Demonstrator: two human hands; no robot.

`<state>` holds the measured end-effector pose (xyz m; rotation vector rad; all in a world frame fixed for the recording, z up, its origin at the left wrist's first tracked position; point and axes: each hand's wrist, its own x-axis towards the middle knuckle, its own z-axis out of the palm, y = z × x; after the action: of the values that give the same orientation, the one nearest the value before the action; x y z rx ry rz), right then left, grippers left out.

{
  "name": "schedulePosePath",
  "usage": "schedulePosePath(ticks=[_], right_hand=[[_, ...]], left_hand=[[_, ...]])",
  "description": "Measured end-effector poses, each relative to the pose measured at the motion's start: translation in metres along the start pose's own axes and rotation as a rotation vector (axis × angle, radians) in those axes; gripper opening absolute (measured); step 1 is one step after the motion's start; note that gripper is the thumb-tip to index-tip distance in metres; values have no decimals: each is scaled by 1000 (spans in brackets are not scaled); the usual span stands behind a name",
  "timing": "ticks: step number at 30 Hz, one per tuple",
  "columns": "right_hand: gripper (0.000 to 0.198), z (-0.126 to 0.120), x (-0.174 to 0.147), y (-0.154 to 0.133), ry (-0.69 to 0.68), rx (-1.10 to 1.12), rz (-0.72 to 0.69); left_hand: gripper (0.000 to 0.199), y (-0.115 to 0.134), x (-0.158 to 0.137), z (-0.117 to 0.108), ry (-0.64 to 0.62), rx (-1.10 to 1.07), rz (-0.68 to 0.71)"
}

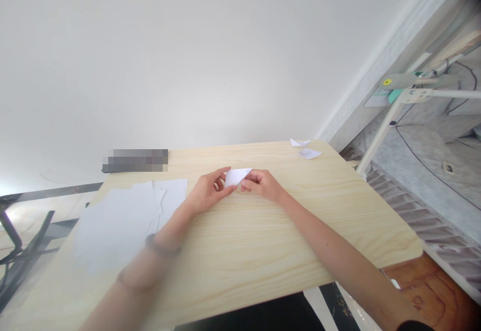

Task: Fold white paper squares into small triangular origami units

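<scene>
One folded white paper was pinched between the thumb and fingers of a person's left hand, its right edge gripped by the right hand, over a pale wooden table. White sheets lay to the left, two smaller paper pieces near the far right corner.
</scene>
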<state>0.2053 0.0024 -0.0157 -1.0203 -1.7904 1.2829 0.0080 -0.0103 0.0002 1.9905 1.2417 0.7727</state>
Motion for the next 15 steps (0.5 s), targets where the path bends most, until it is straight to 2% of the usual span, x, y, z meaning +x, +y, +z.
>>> schedulePosePath(ticks=[5, 11, 15], right_hand=[[20, 1, 0, 0, -4, 2, 11], [16, 6, 5, 8, 164, -81, 19], [15, 9, 6, 11, 193, -169, 20]], left_hand=[[54, -1, 0, 1, 2, -3, 2], [49, 0, -2, 2, -20, -90, 61], [43, 2, -2, 4, -30, -179, 42]])
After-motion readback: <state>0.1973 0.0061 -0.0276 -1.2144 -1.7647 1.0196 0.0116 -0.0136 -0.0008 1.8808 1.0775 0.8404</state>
